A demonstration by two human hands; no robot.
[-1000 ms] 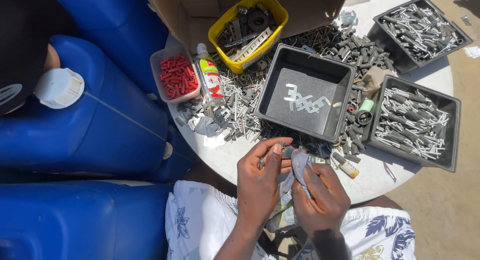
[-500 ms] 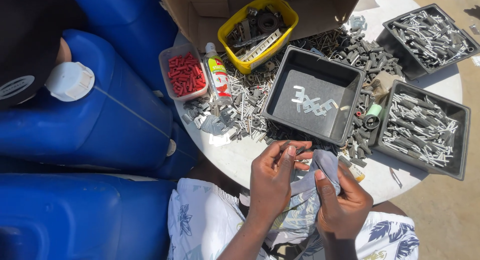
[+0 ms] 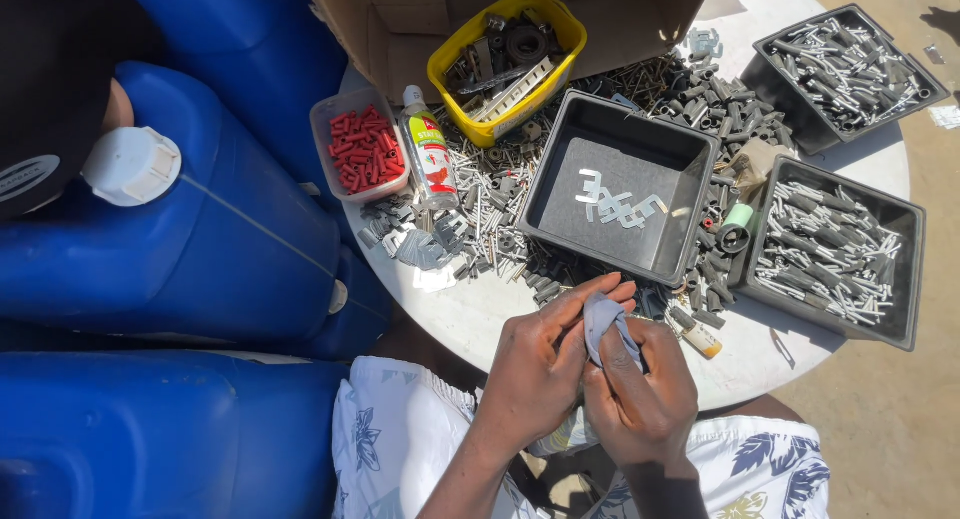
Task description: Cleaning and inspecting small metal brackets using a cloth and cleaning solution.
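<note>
Fingers of left hand (image 3: 540,364) and right hand (image 3: 640,399) pinch grey cloth (image 3: 603,319) below black tray (image 3: 620,189); grip should be firm, wiping evenly.

Bare tabletop (image 3: 470,319) shows only at the near edge, left of the hands, and again near right (image 3: 770,354). Straight ahead the black tray (image 3: 690,224) blocks the way, loose plugs (image 3: 490,204) heaped left of it. Right, a full tray (image 3: 905,279) walls the rim. Far side is shut by the box (image 3: 400,29) and yellow tub (image 3: 450,69); blue cans (image 3: 230,239) crowd the left.
</note>
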